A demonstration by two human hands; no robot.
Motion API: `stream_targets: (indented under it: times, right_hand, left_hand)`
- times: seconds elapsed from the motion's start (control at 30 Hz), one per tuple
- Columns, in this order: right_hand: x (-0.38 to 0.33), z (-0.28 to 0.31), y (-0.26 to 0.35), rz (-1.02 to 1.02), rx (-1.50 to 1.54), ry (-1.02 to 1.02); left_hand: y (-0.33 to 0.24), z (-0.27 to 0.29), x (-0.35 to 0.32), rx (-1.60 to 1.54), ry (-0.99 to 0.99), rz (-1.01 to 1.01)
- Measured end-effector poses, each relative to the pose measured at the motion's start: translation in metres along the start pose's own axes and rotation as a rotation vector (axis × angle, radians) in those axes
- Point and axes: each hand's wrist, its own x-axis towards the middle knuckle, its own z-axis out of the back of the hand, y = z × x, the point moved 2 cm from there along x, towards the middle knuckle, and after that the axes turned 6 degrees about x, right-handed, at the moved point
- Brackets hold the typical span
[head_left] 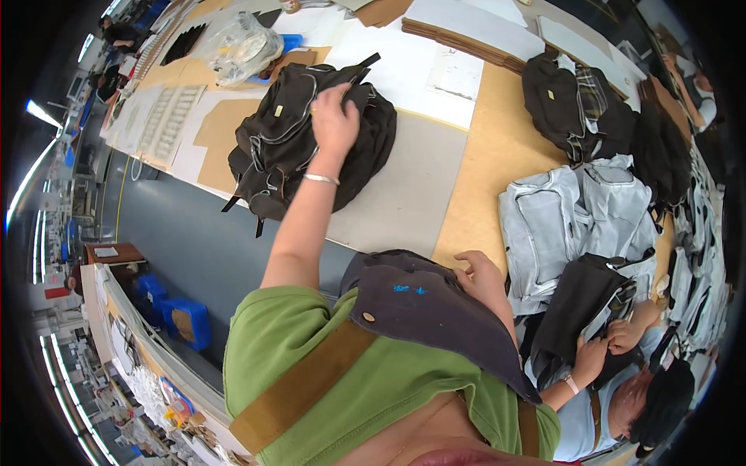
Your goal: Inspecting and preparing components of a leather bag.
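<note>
A black backpack (291, 113) with grey-edged zips and a small pale label lies on the table, left of centre. On its upper right part rests my left hand (334, 124), thumb and fingers apart, touching the fabric. Straps stick out at the bag's top and lower left. My right hand (483, 281) hovers by the table's near edge, beside my dark apron (435, 299). Its fingers are spread and nothing shows in them. The backpack's underside is hidden.
Grey-white bags (544, 225) and a black bag with a plaid piece (559, 105) lie at the right. A co-worker's hands (594, 357) handle a black bag (571, 311) at lower right. Behind my backpack sits a clear plastic bag (245, 50); blue bins (186, 322) stand lower left.
</note>
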Motion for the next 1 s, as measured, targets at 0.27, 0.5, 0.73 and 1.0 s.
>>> stream_targets:
  times: [0.27,0.5,0.73,1.0]
  right_hand:
    - [0.005,0.002,-0.007,-0.051,0.006,-0.056]
    - [0.012,0.001,-0.008,-0.038,-0.008,-0.043]
    - [0.016,0.000,-0.008,-0.022,-0.008,-0.037]
    - [0.038,0.030,0.009,0.007,0.133,-0.102]
  left_hand:
    - [0.056,-0.041,0.023,0.331,0.331,0.243]
    - [0.058,-0.044,0.024,0.410,0.327,0.169]
    - [0.071,-0.020,0.039,0.299,0.169,0.184]
    - [-0.009,0.101,0.054,-0.262,0.069,0.072]
